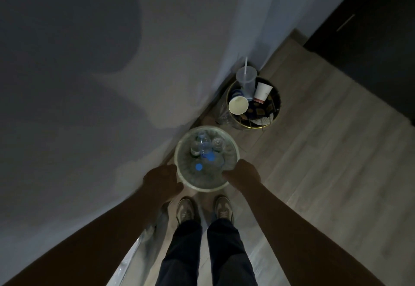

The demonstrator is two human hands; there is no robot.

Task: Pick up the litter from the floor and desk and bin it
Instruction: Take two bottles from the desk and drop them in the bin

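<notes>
A round pale bin [233, 145] stands on the floor by the wall, just ahead of my shoes. Inside it lie several clear plastic bottles [204, 145] with blue caps. My left hand [162, 180] grips the bin's near left rim. My right hand [243, 173] grips its near right rim, fingers curled over the edge. A second, dark bin with a gold rim [247, 126] stands farther along the wall, filled with paper cups [238, 105] and a clear cup with a straw [246, 77].
A grey wall [112, 72] runs along the left. Light wood floor [325, 150] stretches to the right. A dark cabinet or door [381, 38] fills the far right corner. Something shiny and clear lies by the wall at my left leg [143, 240].
</notes>
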